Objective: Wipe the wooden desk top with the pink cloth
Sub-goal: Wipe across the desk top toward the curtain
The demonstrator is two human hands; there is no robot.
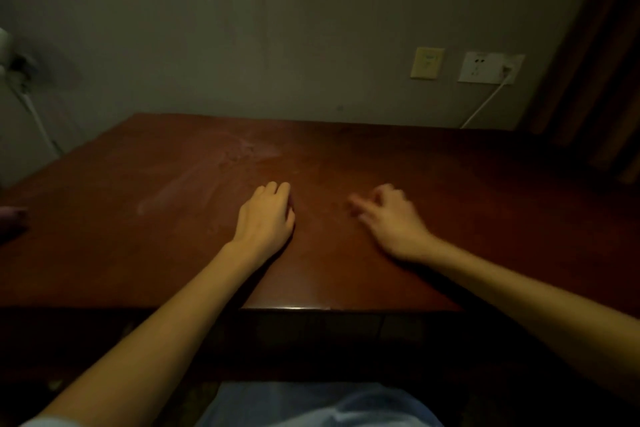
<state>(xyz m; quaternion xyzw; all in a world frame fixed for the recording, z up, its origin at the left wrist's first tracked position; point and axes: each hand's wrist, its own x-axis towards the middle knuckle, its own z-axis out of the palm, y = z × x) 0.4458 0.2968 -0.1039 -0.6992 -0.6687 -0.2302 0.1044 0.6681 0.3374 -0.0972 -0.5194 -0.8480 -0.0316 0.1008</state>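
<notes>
Pink cloth [12,222], most likely: a dim pinkish-purple lump at the far left edge of the surface, half cut off by the frame and too dark to name for sure. Well apart from both hands.

Dark reddish wooden surface [450,218] filling the middle of the view. Pale dusty smears [207,177] left of centre, toward the back.

Left hand [266,215] palm down near the centre of the surface, fingers loosely curled under, grip holding nothing. Right hand [388,218] near it on the right, blurred, fingers spread and relaxed, grip wide and empty. Touching the wood or just above it: cannot tell. Bare forearms reaching in from the two lower corners.

Behind, a plain greyish wall [277,28]. On it, right of centre, a yellowish plate [427,62] and a white socket [485,66] side by side. White cable [485,104] plugged in at the socket's right end, running down behind the surface. Faint marks on both plates, too small to read. Dark curtain [595,80] at far right. Blurred white object [2,45] against the wall at far left. Light blue clothing [311,406] along the bottom edge.
</notes>
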